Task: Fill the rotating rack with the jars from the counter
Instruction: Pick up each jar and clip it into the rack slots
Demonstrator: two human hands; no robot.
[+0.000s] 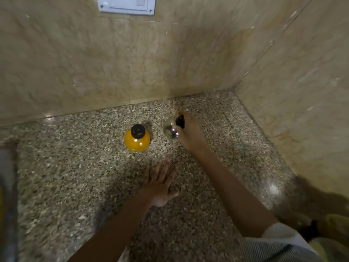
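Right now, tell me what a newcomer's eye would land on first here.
The bright yellow jar with a black lid stands out first, upright on the speckled counter near the back wall. Just to its right, the right hand grips a clear jar around its black lid. Nearer the camera, the left hand is spread open, fingers straight, low over the counter.

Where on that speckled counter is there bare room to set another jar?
Bare counter stretches left of the yellow jar to the back wall, and in the corner between the right hand and side wall. The middle is crowded: yellow jar, clear jar gripped by that hand, left hand in front.
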